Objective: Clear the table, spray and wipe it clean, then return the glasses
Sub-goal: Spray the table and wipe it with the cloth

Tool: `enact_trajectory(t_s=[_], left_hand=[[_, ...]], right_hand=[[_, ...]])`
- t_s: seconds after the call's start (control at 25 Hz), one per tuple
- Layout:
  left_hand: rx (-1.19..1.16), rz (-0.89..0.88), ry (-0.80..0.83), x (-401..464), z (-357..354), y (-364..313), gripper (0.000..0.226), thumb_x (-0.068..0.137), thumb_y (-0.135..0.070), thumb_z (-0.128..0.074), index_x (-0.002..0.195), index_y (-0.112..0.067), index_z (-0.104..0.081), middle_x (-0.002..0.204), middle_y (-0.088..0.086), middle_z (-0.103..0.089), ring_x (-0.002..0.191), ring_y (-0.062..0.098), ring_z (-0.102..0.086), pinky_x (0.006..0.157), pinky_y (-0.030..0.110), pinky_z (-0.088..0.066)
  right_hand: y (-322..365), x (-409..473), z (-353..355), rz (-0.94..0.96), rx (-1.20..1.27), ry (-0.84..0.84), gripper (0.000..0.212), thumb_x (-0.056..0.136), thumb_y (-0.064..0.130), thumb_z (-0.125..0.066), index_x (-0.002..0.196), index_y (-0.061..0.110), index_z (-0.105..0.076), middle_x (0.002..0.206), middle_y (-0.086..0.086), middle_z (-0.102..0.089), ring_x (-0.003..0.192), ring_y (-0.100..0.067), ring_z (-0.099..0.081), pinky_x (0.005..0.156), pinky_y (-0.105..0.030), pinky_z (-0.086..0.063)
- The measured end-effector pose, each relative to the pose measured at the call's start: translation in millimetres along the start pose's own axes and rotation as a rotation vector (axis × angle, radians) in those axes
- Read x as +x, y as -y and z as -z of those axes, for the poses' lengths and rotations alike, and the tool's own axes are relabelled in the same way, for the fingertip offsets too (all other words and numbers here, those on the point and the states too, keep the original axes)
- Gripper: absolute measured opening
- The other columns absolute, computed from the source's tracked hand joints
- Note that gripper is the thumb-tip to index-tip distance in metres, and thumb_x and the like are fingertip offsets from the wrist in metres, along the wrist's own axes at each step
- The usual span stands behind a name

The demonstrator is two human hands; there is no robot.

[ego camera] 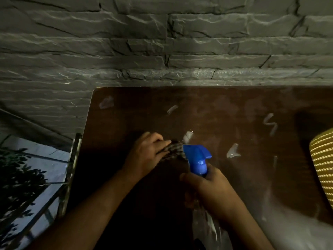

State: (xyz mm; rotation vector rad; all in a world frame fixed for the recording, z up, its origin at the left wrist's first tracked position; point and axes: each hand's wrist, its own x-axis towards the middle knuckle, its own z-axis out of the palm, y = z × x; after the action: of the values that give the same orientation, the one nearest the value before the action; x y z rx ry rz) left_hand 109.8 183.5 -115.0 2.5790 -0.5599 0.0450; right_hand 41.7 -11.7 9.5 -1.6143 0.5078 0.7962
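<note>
Dark grey stacked-stone cladding [162,42] fills the upper half of what we see, its ledges catching a weak light, and the brown table [225,105] is pushed up against it. We look down on a dim, glossy tabletop marked with pale wet streaks: a squiggle [270,124] far out to the right of our fingers, a short dash [172,109] beyond the left fingertips, and a smeared patch [233,151] just past the nozzle on the right. A hazy, lighter sheen runs along the far edge and down the near right part of the surface.

Our left hand [147,154] lies on the table with its fingers curled over a checked cloth [173,151], gripping it; the cloth bunches out from under the fingertips toward the right, touching the wood. Our right hand [209,188] is wrapped round the neck of a spray bottle [197,158], fingers closed about it below the blue trigger head, which rises just above the knuckles and points away from us, right beside the cloth. The clear body of the bottle shows below the right palm, blurred.

Off to the right of the right-hand fingers, well apart from them, a yellow woven chair back [323,166] pokes in over the table edge. Left of the left-hand fingers, beyond the table's edge, we see a metal rail [72,168] and pale floor tiles [41,159] with dark foliage [18,177] over them.
</note>
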Motion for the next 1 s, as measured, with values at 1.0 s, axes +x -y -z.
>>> enact_trajectory(t_s=[1.0], left_hand=[[-0.02, 0.449, -0.222, 165, -7, 30, 0.025, 0.093, -0.034, -0.057, 0.102, -0.012, -0.063, 0.106, 0.006, -0.059, 0.097, 0.021, -0.051, 0.079, 0.032, -0.039]], right_hand=[[75, 69, 37, 0.141, -0.232, -0.089, 0.01, 0.081, 0.025, -0.066, 0.09, 0.024, -0.061, 0.064, -0.004, -0.069, 0.06, -0.021, -0.067, 0.072, -0.044, -0.057]])
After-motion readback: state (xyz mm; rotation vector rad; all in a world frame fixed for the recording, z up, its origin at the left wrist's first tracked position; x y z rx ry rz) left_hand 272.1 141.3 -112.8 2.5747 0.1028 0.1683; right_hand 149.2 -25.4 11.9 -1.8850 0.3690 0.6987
